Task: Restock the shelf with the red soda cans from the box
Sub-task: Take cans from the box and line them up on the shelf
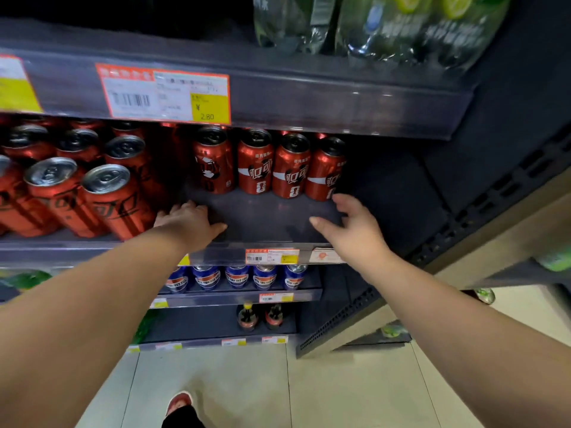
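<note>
Several red soda cans [256, 162] stand upright in a row at the back of the dark shelf [262, 217]. Taller red cans [111, 199] crowd the shelf's left side. My left hand [188, 223] rests palm down on the bare shelf, just right of the tall cans, holding nothing. My right hand [352, 227] hovers over the shelf's right part with fingers spread, its fingertips close to the rightmost can [326, 171], empty. The box is not in view.
An upper shelf edge with a price label [163, 94] hangs right above the cans. Green bottle packs [401, 26] sit on top. Blue cans [234, 276] and dark bottles [259, 316] fill lower shelves. The shelf's side panel [494, 180] stands at right. Tiled floor lies below.
</note>
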{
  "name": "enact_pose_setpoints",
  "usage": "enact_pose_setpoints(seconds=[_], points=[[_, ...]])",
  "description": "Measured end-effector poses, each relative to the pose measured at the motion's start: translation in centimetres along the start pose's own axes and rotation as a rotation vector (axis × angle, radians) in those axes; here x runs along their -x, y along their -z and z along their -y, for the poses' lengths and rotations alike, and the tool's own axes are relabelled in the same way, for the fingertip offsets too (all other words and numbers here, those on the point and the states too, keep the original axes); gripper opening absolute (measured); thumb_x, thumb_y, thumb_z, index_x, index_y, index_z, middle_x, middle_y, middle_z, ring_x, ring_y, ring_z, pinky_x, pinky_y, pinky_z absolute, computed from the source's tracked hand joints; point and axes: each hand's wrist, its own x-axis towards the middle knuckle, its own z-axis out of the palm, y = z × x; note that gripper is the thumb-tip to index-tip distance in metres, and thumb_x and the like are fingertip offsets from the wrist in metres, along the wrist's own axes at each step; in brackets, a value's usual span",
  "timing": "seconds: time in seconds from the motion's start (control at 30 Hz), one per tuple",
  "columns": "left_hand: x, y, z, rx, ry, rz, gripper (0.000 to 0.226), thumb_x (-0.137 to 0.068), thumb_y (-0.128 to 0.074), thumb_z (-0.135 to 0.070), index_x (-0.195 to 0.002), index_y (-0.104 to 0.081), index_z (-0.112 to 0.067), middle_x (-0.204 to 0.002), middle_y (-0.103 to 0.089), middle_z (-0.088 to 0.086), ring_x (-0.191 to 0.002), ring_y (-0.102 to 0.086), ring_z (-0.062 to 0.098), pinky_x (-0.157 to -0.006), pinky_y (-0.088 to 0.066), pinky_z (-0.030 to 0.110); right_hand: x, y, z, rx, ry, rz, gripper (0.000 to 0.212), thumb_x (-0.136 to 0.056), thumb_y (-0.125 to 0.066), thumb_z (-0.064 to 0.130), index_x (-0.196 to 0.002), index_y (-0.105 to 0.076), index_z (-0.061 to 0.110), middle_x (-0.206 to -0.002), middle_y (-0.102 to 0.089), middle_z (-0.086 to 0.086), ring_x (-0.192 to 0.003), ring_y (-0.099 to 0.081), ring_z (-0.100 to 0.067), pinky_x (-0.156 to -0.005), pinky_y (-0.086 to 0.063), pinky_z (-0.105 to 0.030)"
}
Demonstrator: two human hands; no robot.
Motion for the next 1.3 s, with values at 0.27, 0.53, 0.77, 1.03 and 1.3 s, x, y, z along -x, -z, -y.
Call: enact_pose_setpoints(seconds=[0.27, 0.53, 0.77, 1.03, 1.3], points=[[11.3, 2.0, 0.0, 0.251, -0.041, -0.239, 0.052, -0.089, -0.054, -0.045, -0.13, -0.051, -0.013, -0.133, -0.048, 0.012, -0.117, -0.053, 0.034, -0.094, -0.043, 0.04, 5.6, 2.2, 3.2, 0.216, 0.176, 0.115, 0.062, -0.084, -0.065, 0.038, -0.138, -0.041, 0.02, -0.139, -0.045, -0.004, -0.127, -0.043, -0.021, -0.106, -0.037, -0.034], [20.6, 2.6, 7.8, 0.17, 0.08, -0.356, 0.052, -0.084, -0.06, -0.046, -0.127, -0.055, -0.017, -0.131, -0.052, 0.008, -0.119, -0.051, 0.031, -0.093, -0.045, 0.04, 10.2, -1.1, 8.1, 0.402, 0.296, 0.281, 0.062, -0.086, -0.062, 0.036, -0.141, -0.037, 0.024, -0.145, -0.04, -0.004, -0.133, -0.038, -0.027, -0.108, -0.036, -0.045], [26.0, 3.5, 17.1, 0.182, 0.228, -0.424, 0.06, -0.083, -0.058, -0.052, -0.132, -0.05, -0.018, -0.129, -0.053, 0.007, -0.118, -0.051, 0.031, -0.095, -0.045, 0.038, 16.0, -6.1, 14.4, 0.496, 0.474, 0.372, 0.06, -0.088, -0.058, 0.039, -0.141, -0.036, 0.025, -0.145, -0.04, 0.0, -0.134, -0.035, -0.024, -0.107, -0.034, -0.041], [34.7, 4.7, 35.5, 0.165, 0.4, -0.434, 0.063, -0.083, -0.056, -0.054, -0.135, -0.046, -0.018, -0.131, -0.051, 0.006, -0.12, -0.049, 0.029, -0.096, -0.045, 0.039, 25.5, -20.5, 24.0, 0.407, 0.562, 0.472, 0.06, -0.087, -0.06, 0.039, -0.141, -0.037, 0.024, -0.144, -0.04, -0.001, -0.134, -0.036, -0.024, -0.108, -0.034, -0.04], [44.7, 5.1, 53.4, 0.225, 0.637, -0.379, 0.076, -0.081, -0.05, -0.064, -0.143, -0.034, -0.024, -0.142, -0.042, 0.005, -0.126, -0.045, 0.026, -0.099, -0.046, 0.041, 34.8, -35.8, 32.9, 0.4, 0.644, 0.633, 0.064, -0.084, -0.062, 0.044, -0.14, -0.039, 0.022, -0.143, -0.043, 0.0, -0.131, -0.041, -0.024, -0.106, -0.037, -0.037]])
